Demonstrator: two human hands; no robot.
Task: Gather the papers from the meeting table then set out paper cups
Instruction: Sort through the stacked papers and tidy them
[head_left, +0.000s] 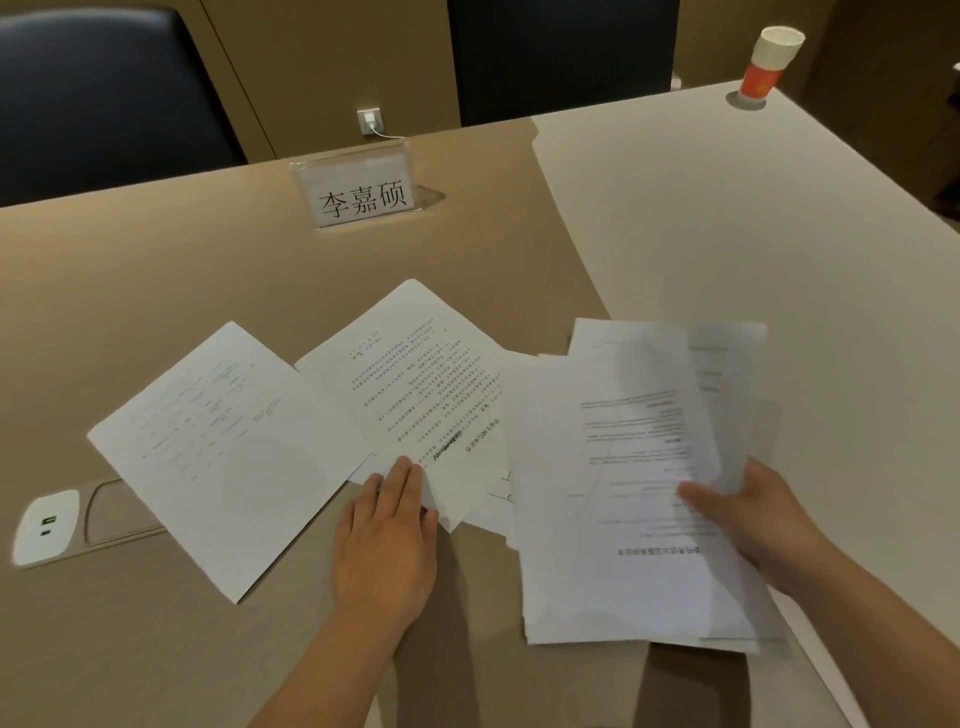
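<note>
Stack of paper cups (772, 60) standing tilted at the far right table (753, 249) edge, well beyond the name card (359, 189); contents can't tell. Right hand (758, 525) grips a sheaf of papers (639, 493), thumb on top, near-right of the name card, long axis running roughly toward/away from the person. Left hand (387, 540) flat, fingers straight, pressing the near corner of the middle sheet (415, 395), which lies diagonal. Another sheet (223, 452) sits left of it, also diagonal, partly covering a table socket panel (47, 525).
</note>
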